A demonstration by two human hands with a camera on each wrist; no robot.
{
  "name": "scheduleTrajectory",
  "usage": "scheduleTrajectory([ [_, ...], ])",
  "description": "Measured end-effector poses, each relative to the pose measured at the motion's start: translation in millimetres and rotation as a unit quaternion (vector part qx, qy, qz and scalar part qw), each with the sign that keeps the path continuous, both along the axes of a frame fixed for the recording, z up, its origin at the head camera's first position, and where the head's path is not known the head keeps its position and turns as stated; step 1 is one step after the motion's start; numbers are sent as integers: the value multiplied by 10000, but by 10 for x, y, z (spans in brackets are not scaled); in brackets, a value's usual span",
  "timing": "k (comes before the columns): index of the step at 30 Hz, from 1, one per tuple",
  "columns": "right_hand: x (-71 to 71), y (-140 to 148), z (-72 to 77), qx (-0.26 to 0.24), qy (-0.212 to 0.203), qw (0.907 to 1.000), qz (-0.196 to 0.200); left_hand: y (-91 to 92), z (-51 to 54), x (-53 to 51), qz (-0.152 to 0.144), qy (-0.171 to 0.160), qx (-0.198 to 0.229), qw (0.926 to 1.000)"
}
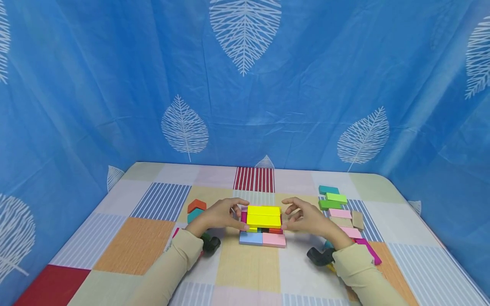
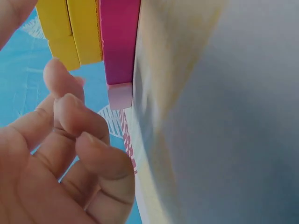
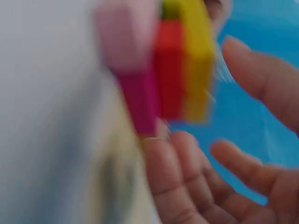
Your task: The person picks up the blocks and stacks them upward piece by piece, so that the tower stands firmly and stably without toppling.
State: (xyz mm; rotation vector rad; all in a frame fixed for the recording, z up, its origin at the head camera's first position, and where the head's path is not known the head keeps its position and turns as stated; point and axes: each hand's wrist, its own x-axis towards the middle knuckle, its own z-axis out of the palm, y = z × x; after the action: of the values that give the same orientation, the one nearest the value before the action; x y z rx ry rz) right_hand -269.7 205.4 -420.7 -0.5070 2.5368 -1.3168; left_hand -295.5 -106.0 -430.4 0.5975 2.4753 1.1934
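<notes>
A small stack of coloured wooden blocks stands in the middle of the table. On its top lie yellow blocks (image 1: 264,216), side by side; lower down are a red block (image 3: 168,70), a magenta block (image 2: 120,42), a light blue block (image 1: 250,239) and a pink block (image 1: 274,240). Close at the stack's left side is my left hand (image 1: 223,214), fingers loosely bent, thumb beside the front yellow corner. On the other side my right hand (image 1: 306,217) has its thumb and fingers spread apart, holding nothing. The right wrist view is blurred.
Loose blocks lie to the right, among them a light green block (image 1: 336,198), a tan block (image 1: 357,221) and a magenta block (image 1: 368,250). An orange block (image 1: 197,205) and a teal block (image 1: 194,214) are left of the stack. Behind the table hangs a blue curtain (image 1: 245,110).
</notes>
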Motion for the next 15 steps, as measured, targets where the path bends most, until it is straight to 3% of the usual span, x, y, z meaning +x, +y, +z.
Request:
scheduleTrajectory([
  [3, -28, 231, 108, 19, 218, 9995, 220, 11, -9, -3, -121, -16, 56, 9999],
  [5, -40, 401, 171, 87, 338, 9993, 142, 18, -16, -5, -175, -6, 49, 9998],
  [11, -63, 904, 236, 319, 717, 9955, -540, 23, -27, -3, -216, 62, -17, 9997],
  [15, -84, 1176, 209, 852, 603, 9876, -1175, 15, -22, -1, -252, 92, -1, 9996],
])
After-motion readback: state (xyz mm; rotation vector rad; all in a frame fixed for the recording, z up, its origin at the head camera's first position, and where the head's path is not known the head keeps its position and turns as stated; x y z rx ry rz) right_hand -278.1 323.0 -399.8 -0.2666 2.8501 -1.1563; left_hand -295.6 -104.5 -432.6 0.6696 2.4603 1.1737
